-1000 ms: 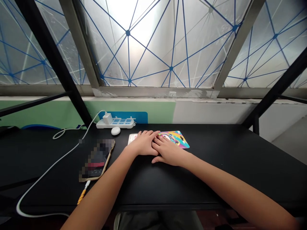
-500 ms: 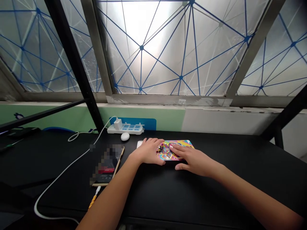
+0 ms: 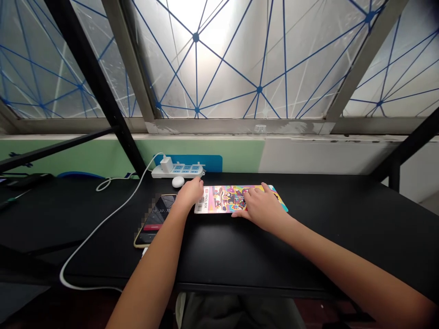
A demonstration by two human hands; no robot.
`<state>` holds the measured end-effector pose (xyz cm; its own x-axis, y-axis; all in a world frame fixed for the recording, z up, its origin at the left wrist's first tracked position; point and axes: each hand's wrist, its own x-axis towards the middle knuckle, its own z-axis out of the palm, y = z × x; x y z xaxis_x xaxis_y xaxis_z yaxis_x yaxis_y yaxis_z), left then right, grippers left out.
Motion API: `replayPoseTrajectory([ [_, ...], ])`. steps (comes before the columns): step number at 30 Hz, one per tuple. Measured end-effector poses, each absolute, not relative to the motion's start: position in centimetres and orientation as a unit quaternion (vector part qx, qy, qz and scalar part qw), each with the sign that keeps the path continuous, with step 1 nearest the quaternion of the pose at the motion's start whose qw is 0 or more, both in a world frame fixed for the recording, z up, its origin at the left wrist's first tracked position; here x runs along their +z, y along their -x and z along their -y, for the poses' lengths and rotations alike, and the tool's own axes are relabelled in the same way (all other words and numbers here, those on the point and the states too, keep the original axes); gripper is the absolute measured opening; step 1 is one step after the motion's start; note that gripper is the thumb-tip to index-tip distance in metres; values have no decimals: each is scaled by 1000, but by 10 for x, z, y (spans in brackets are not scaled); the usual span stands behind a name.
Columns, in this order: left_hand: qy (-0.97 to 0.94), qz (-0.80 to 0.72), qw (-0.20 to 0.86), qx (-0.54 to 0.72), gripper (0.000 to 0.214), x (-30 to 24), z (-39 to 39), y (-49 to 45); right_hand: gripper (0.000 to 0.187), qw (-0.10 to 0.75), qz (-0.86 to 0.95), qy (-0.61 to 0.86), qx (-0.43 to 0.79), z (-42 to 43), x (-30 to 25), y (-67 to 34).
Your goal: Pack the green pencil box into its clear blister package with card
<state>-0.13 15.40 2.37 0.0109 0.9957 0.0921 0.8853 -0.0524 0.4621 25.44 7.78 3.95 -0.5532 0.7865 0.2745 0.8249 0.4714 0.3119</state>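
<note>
Pink-and-yellow pencil box (image 3: 222, 199) lies on the counter (image 3: 222, 260), right hand (image 3: 263, 208) fingers part-spread over it, left hand (image 3: 190, 194) curled by its end, grip unclear; light, even pressure should steady it

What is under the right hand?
The pencil box lies under the right hand. Its white label and some colourful print are visible; the part beneath the hand is covered.

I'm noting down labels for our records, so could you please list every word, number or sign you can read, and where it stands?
"PENCIL BOX": sideways on the white end strip of the colourful box.
"00:30:3": on the phone screen; the last digit is unclear.
Too small or blurred: the small red patch beside "PENCIL BOX" and any print on the phone's red bar.
</note>
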Motion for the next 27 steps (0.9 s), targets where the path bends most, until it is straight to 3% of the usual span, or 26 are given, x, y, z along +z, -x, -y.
replayPoseTrajectory([
  [7,-683,-648,193,275,25,12,-163,-6,75,120,921,358,-93,-89,24,-223],
  [17,-647,-650,230,326,27,9,-161,-14,74,89,932,348,-46,-91,22,-250],
  [23,-648,-701,140,263,25,22,-159,6,67,94,910,399,-64,-84,14,-307],
  [27,-666,-713,-15,219,34,29,-143,-20,63,104,905,406,-79,-85,6,-315],
])
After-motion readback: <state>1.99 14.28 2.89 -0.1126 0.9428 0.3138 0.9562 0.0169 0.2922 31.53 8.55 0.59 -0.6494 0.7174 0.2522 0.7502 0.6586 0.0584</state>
